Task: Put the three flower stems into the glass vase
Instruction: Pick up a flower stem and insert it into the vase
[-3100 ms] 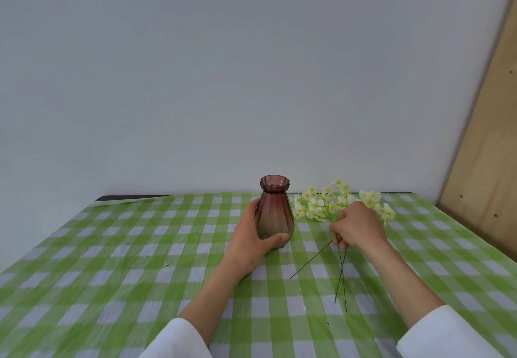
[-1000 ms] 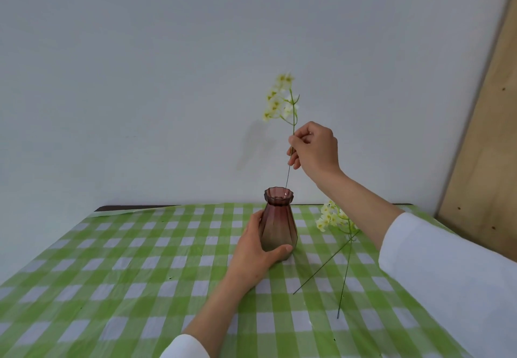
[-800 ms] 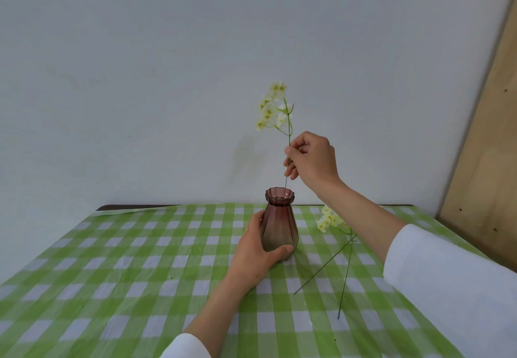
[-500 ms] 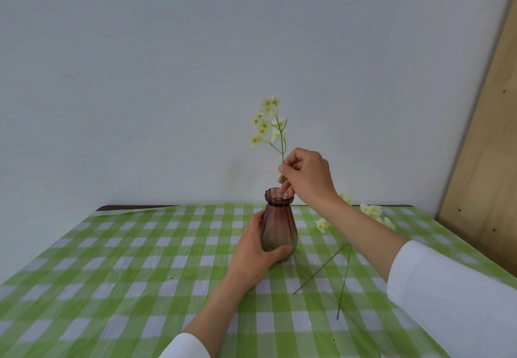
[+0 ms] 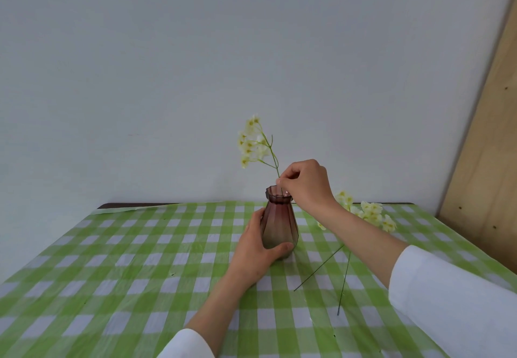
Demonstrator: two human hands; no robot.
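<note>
A purple-brown glass vase (image 5: pixel 279 222) stands upright on the checked cloth near the middle of the table. My left hand (image 5: pixel 256 248) wraps around its lower body. My right hand (image 5: pixel 305 182) hovers just above the vase's mouth, pinching a flower stem (image 5: pixel 272 152) with pale yellow blossoms; the stem's lower end goes down into the vase. Two other flower stems (image 5: pixel 345 271) lie on the cloth to the right of the vase, their blossoms (image 5: pixel 372 213) partly hidden behind my right forearm.
The table carries a green and white checked cloth (image 5: pixel 126 259) and stands against a white wall. A wooden board (image 5: pixel 489 147) leans at the right edge of the view.
My right hand has lowered the held stem from above the vase down into its mouth. My left hand stayed on the vase.
</note>
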